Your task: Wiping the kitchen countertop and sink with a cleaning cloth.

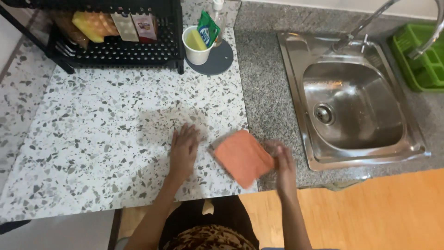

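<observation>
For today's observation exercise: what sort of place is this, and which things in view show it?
Most likely a home kitchen: a steel sink with a tap, a black dish rack, and an orange cloth on the speckled counter.

My speckled white terrazzo counter (92, 139) fills the left and centre of the frame, grey granite (266, 92) beside it. Steel sink (356, 111) with tap (370, 21) at right, green plastic rack (423, 60) upper right. Black wire shelf (115, 51) upper left. Wooden floor (379, 213) lower right. Even light.
</observation>
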